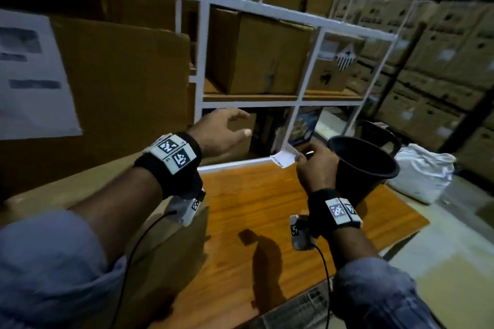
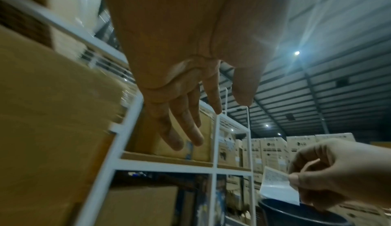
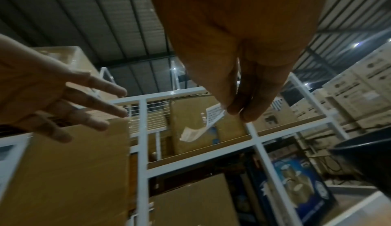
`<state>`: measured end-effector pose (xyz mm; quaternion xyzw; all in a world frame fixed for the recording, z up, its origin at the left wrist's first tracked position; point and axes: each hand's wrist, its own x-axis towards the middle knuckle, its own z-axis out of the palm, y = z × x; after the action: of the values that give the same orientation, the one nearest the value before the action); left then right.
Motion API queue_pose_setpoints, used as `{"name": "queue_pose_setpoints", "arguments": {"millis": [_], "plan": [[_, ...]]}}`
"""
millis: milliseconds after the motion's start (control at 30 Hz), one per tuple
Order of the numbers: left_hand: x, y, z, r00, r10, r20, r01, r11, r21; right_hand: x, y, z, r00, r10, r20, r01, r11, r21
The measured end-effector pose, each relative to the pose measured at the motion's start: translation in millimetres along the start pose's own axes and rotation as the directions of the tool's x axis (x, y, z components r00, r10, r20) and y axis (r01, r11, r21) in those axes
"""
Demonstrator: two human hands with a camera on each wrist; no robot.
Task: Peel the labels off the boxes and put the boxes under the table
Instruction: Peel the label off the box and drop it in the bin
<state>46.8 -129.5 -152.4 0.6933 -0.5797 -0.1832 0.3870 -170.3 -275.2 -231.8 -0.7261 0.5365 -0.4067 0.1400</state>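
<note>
Warehouse shelving behind; our right hand (image 1: 315, 165) pinches the limp, light label (image 1: 283, 159) by its edge; left hand (image 1: 222, 133) spread, empty.

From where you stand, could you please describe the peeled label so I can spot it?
Start at the wooden table and its black bucket. Left of the bucket, the right hand pinches a small white printed label, the only loose paper held in the air.

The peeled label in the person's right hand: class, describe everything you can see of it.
The peeled label is a small white paper slip with dark print too blurred to read. The right hand pinches one end between thumb and fingertips; the rest hangs free and curls, touching nothing else. It is held in the air above the wooden table, just left of the black bucket.
</note>
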Motion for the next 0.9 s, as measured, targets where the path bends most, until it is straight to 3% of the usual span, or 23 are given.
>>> {"name": "queue_pose_setpoints", "arguments": {"millis": [200,467,700,900], "plan": [[98,31,89,0.997,-0.018,0.069,0.017,1.000,0.001,97,99,-28,0.988,0.148,-0.054,-0.145,0.988,0.054],[180,41,166,0.983,-0.042,0.180,0.037,0.999,0.036,193,208,-50,0.936,0.318,-0.147,-0.329,0.943,-0.056],[214,28,214,0.971,-0.068,0.229,0.069,0.998,0.003,214,265,-27,0.957,0.273,-0.102,-0.287,0.944,-0.162],[228,26,250,0.951,-0.083,0.298,0.090,0.996,-0.011,215,283,-17,0.970,0.237,-0.055,-0.243,0.942,-0.230]]}}
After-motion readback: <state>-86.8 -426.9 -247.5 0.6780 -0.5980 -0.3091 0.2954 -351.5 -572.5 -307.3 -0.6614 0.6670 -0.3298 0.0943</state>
